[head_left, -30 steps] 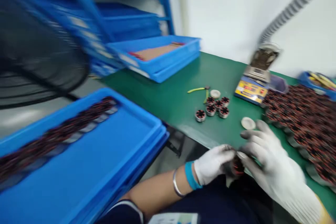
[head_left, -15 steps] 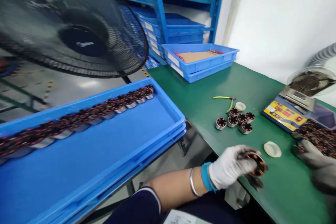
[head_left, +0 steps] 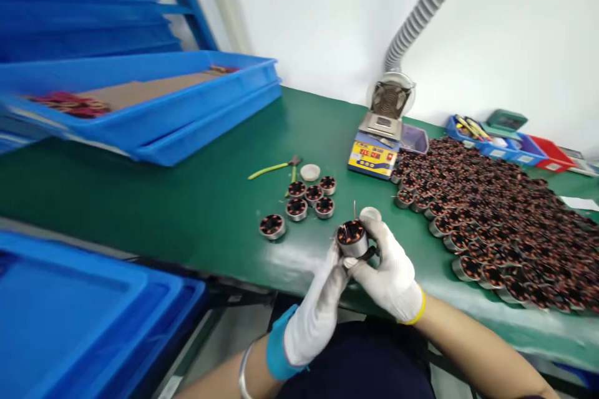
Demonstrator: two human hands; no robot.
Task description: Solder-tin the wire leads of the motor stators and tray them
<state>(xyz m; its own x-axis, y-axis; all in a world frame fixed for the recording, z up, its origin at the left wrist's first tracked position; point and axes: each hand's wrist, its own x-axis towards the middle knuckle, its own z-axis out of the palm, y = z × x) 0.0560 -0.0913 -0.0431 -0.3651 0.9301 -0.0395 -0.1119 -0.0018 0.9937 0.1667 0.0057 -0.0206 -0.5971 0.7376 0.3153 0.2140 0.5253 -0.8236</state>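
Note:
In front of my body, both gloved hands hold one motor stator (head_left: 353,242), a silvery ring with copper windings and a dark core. A thin wire stands up from its top. My left hand (head_left: 321,299), in a white glove with a blue cuff, grips it from the left and below. My right hand (head_left: 388,268), with a yellow cuff, has its fingers closed around the right side. Just behind the right fingertips is a small white lid (head_left: 370,214). A lone stator (head_left: 272,226) stands left of the hands, near a small group of stators (head_left: 296,208).
Green-handled cutters (head_left: 269,171) lie by a white cap (head_left: 309,172). A yellow-and-blue digital device (head_left: 373,157) stands behind, beneath a fan with a grey hose (head_left: 425,6). A mass of stators (head_left: 496,218) covers the right side. Blue trays (head_left: 206,96) stand at left.
The view has swung right. My right hand has left the stator pile and come onto the stator in my left hand. The stator is now held upright between both hands.

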